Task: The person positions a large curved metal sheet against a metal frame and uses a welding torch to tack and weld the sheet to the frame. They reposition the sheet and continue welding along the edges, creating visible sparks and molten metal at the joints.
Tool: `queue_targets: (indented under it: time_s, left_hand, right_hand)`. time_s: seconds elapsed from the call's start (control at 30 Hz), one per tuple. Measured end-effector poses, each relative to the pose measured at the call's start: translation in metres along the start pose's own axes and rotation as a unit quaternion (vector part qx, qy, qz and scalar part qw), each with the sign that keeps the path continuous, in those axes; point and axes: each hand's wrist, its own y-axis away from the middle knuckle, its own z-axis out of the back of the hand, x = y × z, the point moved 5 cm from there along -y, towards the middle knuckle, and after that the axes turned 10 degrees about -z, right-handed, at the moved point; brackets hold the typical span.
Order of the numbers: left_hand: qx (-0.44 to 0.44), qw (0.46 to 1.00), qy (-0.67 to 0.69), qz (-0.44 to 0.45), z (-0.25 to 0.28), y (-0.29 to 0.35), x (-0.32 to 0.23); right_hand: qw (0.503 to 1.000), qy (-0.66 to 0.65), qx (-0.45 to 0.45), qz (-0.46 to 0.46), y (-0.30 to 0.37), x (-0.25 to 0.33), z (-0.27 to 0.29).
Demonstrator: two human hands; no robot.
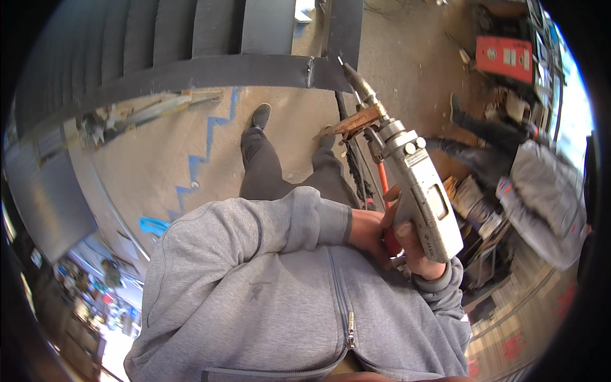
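A handheld welding gun (425, 197) with a pale metal body and narrow nozzle slants up in front of my chest. Its tip lies, in the picture, beside the corner of a dark metal frame (254, 71), near a weld seam (310, 72); whether they touch I cannot tell. A rusty brown bracket (358, 123) is fixed near the nozzle. My right hand (414, 245) is closed round the gun's lower body. From the left, my left hand (374, 234) reaches in beside a red part and closes on the gun, its fingers partly hidden behind it.
Dark slats (216, 28) fill the frame at upper left. Blue tape (202, 159) zigzags over the floor. A red machine (505, 58) stands at upper right. Another person in a grey jacket (550, 191) is at the right. Cables (364, 172) hang below the gun.
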Motion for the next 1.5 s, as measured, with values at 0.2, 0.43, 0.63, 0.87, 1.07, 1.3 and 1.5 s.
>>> queue_targets:
  time_s: [0.2, 0.43, 0.63, 0.87, 1.07, 1.3, 1.5]
  left_hand:
    - [0.127, 0.969, 0.121, 0.173, -0.013, 0.09, -0.02]
    - [0.048, 0.937, 0.229, 0.26, -0.016, 0.123, -0.057]
    - [0.021, 0.942, 0.24, 0.231, -0.007, 0.137, -0.064]
    - [0.034, 0.953, 0.228, 0.196, -0.007, 0.142, -0.062]
    - [0.03, 0.954, 0.239, 0.177, -0.011, 0.142, -0.062]
    - [0.041, 0.95, 0.251, 0.18, -0.011, 0.137, -0.067]
    - [0.068, 0.942, 0.268, 0.19, -0.014, 0.127, -0.076]
  right_hand:
    - [0.988, -0.066, -0.137, -0.022, 0.02, -0.007, -0.082]
    - [0.966, -0.126, -0.191, -0.123, 0.015, 0.007, -0.109]
    - [0.95, -0.136, -0.241, -0.142, 0.002, 0.014, -0.12]
    - [0.967, -0.064, -0.211, -0.125, -0.006, 0.022, -0.127]
    - [0.961, -0.064, -0.23, -0.143, -0.006, 0.028, -0.13]
    - [0.957, -0.055, -0.239, -0.155, -0.006, 0.032, -0.128]
    - [0.957, -0.023, -0.242, -0.156, -0.005, 0.038, -0.121]
